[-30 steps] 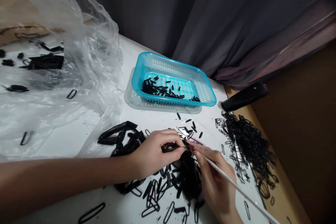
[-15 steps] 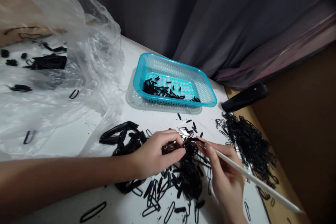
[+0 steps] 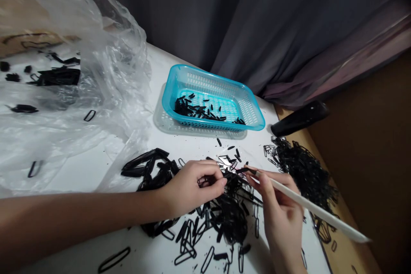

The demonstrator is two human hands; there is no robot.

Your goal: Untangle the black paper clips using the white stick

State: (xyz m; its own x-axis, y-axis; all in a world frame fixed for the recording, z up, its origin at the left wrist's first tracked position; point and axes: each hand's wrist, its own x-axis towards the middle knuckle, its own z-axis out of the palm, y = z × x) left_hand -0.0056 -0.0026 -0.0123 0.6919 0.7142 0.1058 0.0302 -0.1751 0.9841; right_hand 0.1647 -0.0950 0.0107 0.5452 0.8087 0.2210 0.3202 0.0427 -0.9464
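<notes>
While the right hand (image 3: 282, 209) grips a slim white tool (image 3: 314, 208), the dark piece (image 3: 243, 170) by its fingertips is too blurred to make out. The left hand (image 3: 192, 186) is curled; whether it pinches anything, I cannot tell. Between them lies a tangled black clump (image 3: 229, 218), its strands indistinct. Beyond, the blue basket's (image 3: 208, 123) near wall partly hides black bits (image 3: 201, 112); the clear plastic (image 3: 125, 72) is cut off at left.

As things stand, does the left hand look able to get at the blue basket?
Probably yes: the blue basket is open-topped, and only loose bits, such as small black pieces on the white table, seem to lie between it and the left hand.
</notes>
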